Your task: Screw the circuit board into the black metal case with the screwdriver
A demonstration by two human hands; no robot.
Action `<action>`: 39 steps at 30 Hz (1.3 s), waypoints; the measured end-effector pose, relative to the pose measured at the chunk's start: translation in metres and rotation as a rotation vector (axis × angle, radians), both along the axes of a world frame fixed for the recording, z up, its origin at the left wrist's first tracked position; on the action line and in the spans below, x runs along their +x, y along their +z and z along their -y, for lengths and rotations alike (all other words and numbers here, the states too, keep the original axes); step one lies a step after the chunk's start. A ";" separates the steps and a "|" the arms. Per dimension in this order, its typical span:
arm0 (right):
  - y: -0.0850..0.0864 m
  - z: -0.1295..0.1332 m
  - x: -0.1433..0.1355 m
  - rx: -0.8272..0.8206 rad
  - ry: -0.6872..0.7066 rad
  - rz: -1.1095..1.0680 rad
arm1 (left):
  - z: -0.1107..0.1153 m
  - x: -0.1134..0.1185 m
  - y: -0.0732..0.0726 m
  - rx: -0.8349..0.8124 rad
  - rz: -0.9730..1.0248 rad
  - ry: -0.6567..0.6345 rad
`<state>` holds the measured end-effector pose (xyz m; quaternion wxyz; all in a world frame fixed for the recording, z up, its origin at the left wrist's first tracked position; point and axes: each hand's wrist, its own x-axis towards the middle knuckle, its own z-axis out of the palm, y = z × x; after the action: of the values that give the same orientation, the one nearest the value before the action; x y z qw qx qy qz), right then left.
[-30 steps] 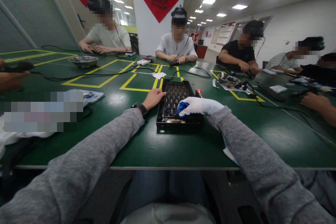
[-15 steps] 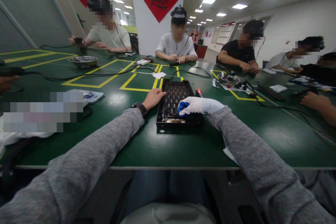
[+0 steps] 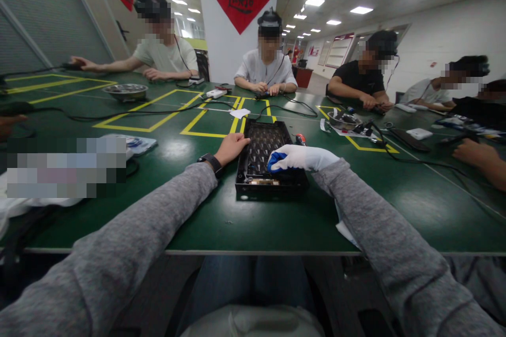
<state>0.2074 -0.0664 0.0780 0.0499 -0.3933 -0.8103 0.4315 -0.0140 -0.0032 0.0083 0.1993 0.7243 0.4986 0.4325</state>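
Note:
A black rectangular case (image 3: 264, 143) with rows of small metallic pieces inside lies on the green table in front of me. My left hand (image 3: 234, 148) is bare, with its curled fingers closed on the case's left edge. Over the lower right part of the case is my right hand (image 3: 290, 159), in a white glove with blue fingertips. Its fingers are pressed together, and whatever they hold is hidden. Just beyond this glove sits a red and black object (image 3: 300, 139). A pale strip (image 3: 264, 182) shows at the case's near end.
Metal bowls stand at the back left (image 3: 125, 91) and right (image 3: 344, 120). Dark cables and yellow tape lines cross the green table (image 3: 197, 221). Plastic bags (image 3: 67, 168) lie at the left. Several people sit around the table; a co-worker's hand (image 3: 480, 158) shows at the right edge.
The person at the back left has stretched an arm out to the left along the table. My hands and the case look almost unchanged.

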 end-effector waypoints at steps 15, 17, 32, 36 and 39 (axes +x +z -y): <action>0.019 0.003 0.011 0.094 -0.035 0.108 | 0.000 0.000 0.000 -0.010 -0.006 -0.001; 0.020 0.006 0.010 0.115 -0.038 0.169 | 0.000 0.000 0.000 -0.006 0.000 0.002; 0.019 0.010 0.007 0.111 0.033 0.224 | -0.001 0.000 -0.001 0.006 -0.007 -0.003; 0.018 0.009 0.007 0.124 0.007 0.229 | -0.002 0.000 -0.001 0.004 -0.007 -0.001; 0.018 0.010 0.007 0.125 -0.001 0.236 | -0.002 0.000 -0.001 0.006 -0.009 -0.001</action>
<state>0.2142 -0.0761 0.0962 -0.0210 -0.4379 -0.8356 0.3309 -0.0137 -0.0011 0.0070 0.1950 0.7270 0.4979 0.4308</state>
